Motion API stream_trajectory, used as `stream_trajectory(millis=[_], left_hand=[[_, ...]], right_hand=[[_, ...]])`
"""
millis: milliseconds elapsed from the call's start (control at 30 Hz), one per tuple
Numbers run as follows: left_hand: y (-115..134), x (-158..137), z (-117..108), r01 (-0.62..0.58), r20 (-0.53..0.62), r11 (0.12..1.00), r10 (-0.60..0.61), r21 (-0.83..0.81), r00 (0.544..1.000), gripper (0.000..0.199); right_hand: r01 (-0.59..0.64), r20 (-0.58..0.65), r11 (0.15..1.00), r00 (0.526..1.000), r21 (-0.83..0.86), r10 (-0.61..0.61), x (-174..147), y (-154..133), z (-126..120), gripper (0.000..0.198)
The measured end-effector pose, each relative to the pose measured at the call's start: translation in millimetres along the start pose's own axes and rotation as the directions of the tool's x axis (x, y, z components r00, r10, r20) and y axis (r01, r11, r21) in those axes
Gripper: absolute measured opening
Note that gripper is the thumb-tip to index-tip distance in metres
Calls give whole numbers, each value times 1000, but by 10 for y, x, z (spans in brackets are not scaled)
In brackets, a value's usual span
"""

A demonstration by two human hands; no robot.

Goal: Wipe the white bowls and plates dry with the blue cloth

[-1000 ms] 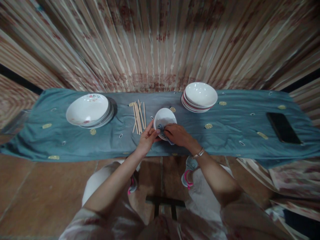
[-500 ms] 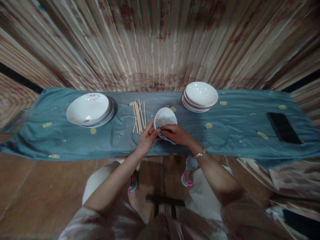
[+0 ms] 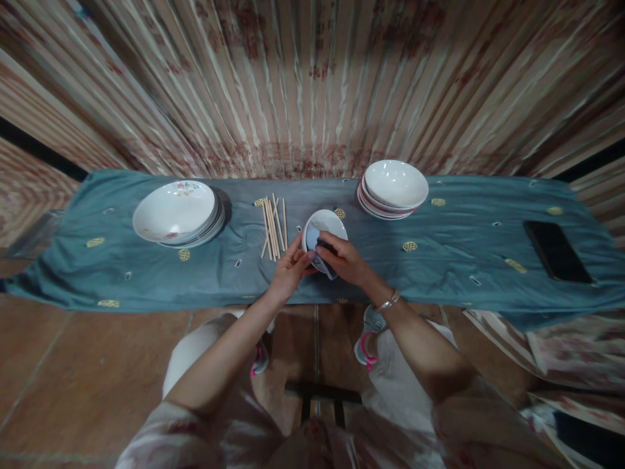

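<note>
At the counter's [image 3: 439,273] near side, the left hand [image 3: 290,268] grips the small bowl [image 3: 333,222] while the right hand [image 3: 344,258] bunches a cloth [image 3: 313,239] inside, apparently wiping, so the next stroke likely calls for steady support.

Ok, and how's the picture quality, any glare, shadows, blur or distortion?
All in the head view: dim lighting; small glints in the topmost stacked bowl; dark shadow right of the plates; soft detail on the blue cloth; curtain folds fanning outward, likely wide-angle distortion.
</note>
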State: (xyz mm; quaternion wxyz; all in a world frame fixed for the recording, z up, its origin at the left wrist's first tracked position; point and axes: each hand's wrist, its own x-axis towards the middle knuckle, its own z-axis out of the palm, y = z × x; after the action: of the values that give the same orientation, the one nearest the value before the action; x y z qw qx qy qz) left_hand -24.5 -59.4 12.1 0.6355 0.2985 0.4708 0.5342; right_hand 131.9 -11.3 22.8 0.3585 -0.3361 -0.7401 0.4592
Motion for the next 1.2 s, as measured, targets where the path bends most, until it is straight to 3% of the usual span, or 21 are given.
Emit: stream_trajectory(millis=[500,867,1200], left_hand=[[-15,-8,-5,5,-3,1000,-5,13,1000,92],[-29,0,-23,4,5,1000,-4,11,1000,95],[-30,-8,18,-8,22,1000,8,30,1000,92]], right_hand=[[-30,-79,989,997,-145,19,13,67,15,62],[87,-14,964,995,-249,-94,-17,-9,-7,47],[175,28,848,982,-500,-186,-76,-143,32,49]])
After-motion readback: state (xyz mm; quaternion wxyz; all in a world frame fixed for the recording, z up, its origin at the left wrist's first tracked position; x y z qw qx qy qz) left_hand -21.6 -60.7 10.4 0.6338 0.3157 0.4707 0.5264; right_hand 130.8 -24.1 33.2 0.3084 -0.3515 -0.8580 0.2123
